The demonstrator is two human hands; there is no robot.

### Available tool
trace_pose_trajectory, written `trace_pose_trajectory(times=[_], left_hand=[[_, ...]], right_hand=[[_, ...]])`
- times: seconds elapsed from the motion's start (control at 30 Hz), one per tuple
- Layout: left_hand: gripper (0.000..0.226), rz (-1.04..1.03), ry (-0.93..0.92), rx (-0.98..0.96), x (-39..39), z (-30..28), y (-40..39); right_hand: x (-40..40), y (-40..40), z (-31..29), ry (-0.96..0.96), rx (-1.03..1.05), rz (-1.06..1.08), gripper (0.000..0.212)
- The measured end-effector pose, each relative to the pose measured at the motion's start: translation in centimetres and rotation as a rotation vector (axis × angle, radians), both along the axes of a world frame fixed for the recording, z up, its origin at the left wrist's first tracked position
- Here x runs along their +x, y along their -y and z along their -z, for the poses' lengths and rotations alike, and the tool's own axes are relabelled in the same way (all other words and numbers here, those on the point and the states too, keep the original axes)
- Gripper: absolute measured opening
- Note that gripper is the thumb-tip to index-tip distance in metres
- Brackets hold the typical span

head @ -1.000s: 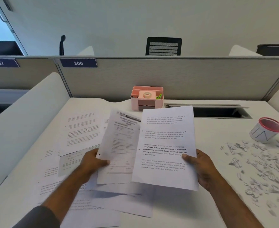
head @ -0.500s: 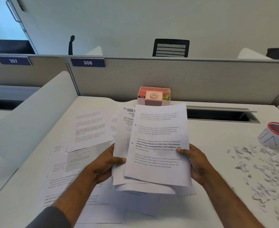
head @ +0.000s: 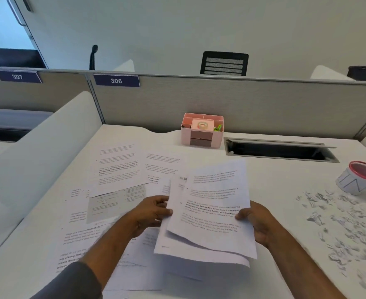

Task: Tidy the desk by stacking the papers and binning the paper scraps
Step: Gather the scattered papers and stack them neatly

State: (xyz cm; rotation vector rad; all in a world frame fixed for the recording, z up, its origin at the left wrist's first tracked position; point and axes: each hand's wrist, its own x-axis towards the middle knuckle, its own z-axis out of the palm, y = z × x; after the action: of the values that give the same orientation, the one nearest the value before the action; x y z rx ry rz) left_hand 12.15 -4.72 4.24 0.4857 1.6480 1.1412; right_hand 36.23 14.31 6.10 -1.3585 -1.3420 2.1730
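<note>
White sheets (head: 212, 212) pinched between left hand (head: 154, 212) and right hand (head: 257, 223), fingers hidden beneath.

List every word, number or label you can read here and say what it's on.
"306": blue plate on the partition behind this desk.
"307": blue plate on the partition to the left.
"way of living. Defined by a slower pace. It is centered": bold line on the top sheet of the held papers; the rest is too blurred.
Loose sheets on the desk: print too small to read.
Red-rimmed cup: drawn strokes, not clearly letters.
</note>
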Motion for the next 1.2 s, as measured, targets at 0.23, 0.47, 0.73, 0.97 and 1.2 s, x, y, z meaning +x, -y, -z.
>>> trace_pose_trajectory(times=[0.23,0.47,0.73,0.97,1.2], left_hand=[[0.079,-0.026,-0.865,-0.509,0.2,3.3,0.3],[0.093,0.11,-1.002,-0.744,1.5,4.7,-0.4],[0.09,-0.018,-0.809,-0.607,1.0,4.4,-0.6],[0.031,-0.231,-0.615,-0.216,0.1,3.4,0.1],[0.041,-0.189,0.071,0.186,-0.1,-0.6,0.4]], right_hand=[[1.3,-0.3,0.7,0.007,0.058,0.09,0.041],[2.4,-1.1,1.2,-0.134,0.013,0.168,0.044],[2.3,-1.2,1.8,-0.21,-0.001,0.163,0.045],[2.6,-1.5,2.1,-0.277,-0.03,0.161,0.044],[1.6,-0.8,1.3,-0.382,-0.058,0.12,0.041]])
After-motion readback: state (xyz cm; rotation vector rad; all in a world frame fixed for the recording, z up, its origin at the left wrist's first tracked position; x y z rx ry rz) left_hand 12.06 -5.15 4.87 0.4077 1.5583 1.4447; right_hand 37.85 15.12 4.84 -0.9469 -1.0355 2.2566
